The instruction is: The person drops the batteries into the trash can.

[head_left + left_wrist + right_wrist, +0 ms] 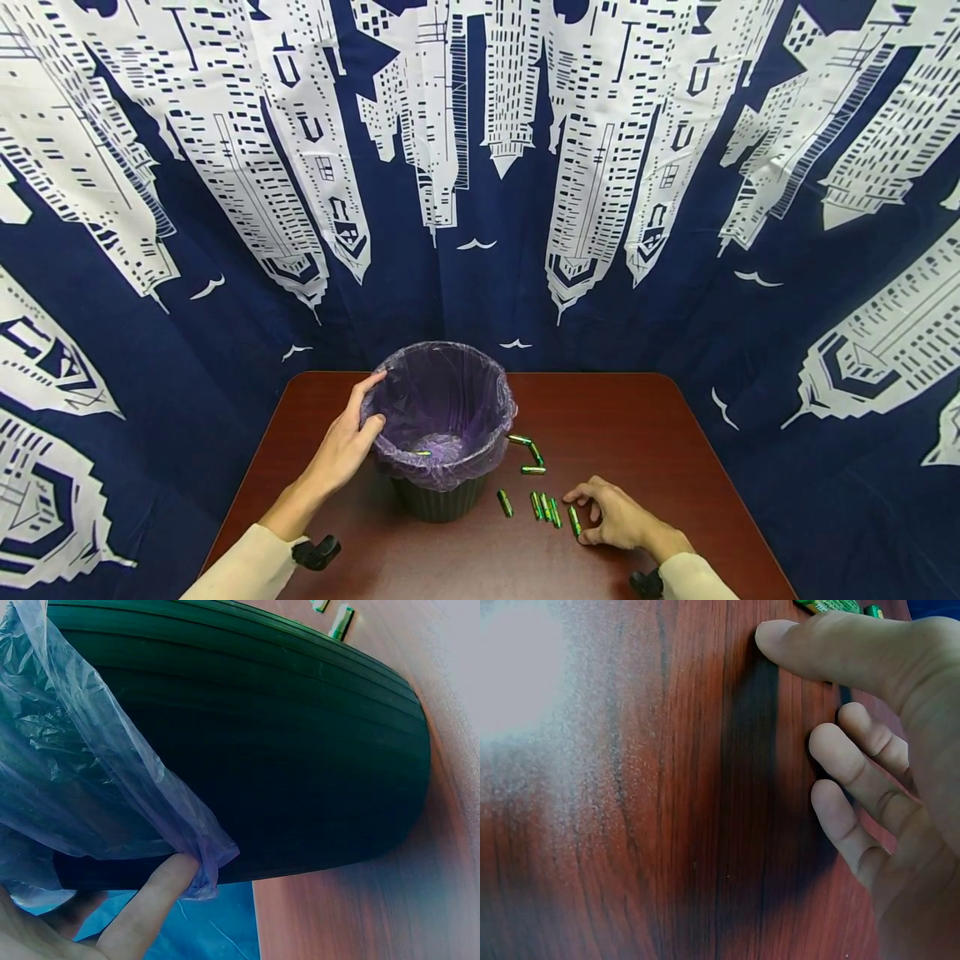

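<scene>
"At the right of the red-brown, wood-grained table (pixel 622 433), what are the fingers doing?"

"Those of the right hand (pixel 618 517) curve loosely, with a small green-and-gold cylindrical battery (pixel 574 521) lying on the table in the gap between thumb and forefinger. They don't look closed on it; whether they touch it, I can't tell. The left hand (pixel 341 446) grasps the left rim of a dark green, ribbed, round bin (pixel 438 500), lined with a translucent purple plastic bag (pixel 498 450)."

"How would that battery handle?"

"Light yet dense for its size, I'd judge, and rigid, with a smooth casing that may roll or slip. A pinch across its middle, from both long sides, should serve best. The bag looks thin and slack, likely to slide unless held."

"And farther out?"

"Three more batteries (pixel 545 507) lie side by side just left, a single one (pixel 506 502) nearer the bin, and a trio (pixel 533 470) farther back. Beyond hangs navy fabric (pixel 480 292) printed with white, upside-down skyscrapers."

"What does each view add?"

"Only the head view shows one battery (pixel 422 452) inside the bin. The left wrist view shows a digit pressing the bag's hem outside the bin; the right wrist view shows the curled fingertips close up, batteries cut off at its top edge."
</scene>
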Demonstrator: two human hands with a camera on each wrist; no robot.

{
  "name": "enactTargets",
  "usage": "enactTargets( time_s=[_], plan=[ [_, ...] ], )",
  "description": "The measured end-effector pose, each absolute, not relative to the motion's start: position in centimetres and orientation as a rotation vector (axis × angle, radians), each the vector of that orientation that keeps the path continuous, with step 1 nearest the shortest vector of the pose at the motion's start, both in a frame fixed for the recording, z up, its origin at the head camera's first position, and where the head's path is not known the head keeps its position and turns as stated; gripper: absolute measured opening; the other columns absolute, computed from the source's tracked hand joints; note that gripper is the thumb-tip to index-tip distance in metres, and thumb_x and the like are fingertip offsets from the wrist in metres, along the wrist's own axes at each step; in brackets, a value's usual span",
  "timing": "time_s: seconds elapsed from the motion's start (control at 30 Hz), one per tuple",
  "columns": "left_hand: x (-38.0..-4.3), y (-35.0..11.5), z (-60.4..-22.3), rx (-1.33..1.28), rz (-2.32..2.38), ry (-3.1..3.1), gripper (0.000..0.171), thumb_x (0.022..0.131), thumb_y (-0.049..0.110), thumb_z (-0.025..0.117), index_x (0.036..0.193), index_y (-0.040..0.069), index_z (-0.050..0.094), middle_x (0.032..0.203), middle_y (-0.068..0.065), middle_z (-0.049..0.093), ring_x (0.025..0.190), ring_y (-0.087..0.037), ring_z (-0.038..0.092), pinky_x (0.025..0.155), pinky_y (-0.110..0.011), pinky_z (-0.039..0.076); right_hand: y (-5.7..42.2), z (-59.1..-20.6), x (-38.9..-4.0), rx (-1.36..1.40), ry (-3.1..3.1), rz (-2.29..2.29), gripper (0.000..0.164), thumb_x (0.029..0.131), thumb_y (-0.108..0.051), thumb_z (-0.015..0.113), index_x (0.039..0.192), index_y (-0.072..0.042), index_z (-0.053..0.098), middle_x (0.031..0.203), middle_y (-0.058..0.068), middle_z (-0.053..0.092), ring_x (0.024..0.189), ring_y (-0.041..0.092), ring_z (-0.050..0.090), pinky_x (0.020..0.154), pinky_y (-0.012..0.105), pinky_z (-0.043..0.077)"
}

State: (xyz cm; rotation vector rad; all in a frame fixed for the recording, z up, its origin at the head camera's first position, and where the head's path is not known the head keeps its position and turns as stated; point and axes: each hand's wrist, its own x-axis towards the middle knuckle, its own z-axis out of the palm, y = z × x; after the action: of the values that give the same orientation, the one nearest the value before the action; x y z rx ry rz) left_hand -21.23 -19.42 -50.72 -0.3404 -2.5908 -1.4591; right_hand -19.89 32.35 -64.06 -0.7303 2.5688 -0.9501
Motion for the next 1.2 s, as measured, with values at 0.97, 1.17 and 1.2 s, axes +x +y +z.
enactTargets(
  time_s=[0.97,1.17,1.2],
  plan=[
    [-21.24,-19.32,-50.70,-0.318,-1.444,-2.606,0.072,0.114,0.023,0.056,0.181,0.034,0.035,0.190,-0.016,0.039,0.170,-0.049,0.048,0.135,-0.082,0.036,32.22,-64.70,-19.75,-0.819,2.627,-0.973,0.049,0.087,-0.007,0.098,0.131,-0.012,0.078,0.115,0.003,0.068,0.084,0.008,0.063,0.074,0.022,0.054],
    [-21.17,-19.32,-50.70,-0.315,-1.446,-2.608,0.071,0.113,0.024,0.056,0.181,0.033,0.036,0.190,-0.017,0.040,0.169,-0.049,0.049,0.135,-0.081,0.037,32.20,-64.76,-19.66,-0.799,2.624,-0.987,0.047,0.088,-0.008,0.098,0.131,-0.011,0.077,0.114,0.004,0.068,0.084,0.008,0.063,0.073,0.022,0.054],
    [-21.14,-19.31,-50.69,-0.313,-1.445,-2.608,0.071,0.113,0.024,0.056,0.181,0.033,0.036,0.189,-0.017,0.040,0.169,-0.049,0.049,0.135,-0.081,0.037,32.20,-64.76,-19.65,-0.796,2.620,-0.991,0.047,0.089,-0.008,0.098,0.131,-0.010,0.077,0.115,0.004,0.068,0.084,0.008,0.063,0.073,0.022,0.054]
  ],
)
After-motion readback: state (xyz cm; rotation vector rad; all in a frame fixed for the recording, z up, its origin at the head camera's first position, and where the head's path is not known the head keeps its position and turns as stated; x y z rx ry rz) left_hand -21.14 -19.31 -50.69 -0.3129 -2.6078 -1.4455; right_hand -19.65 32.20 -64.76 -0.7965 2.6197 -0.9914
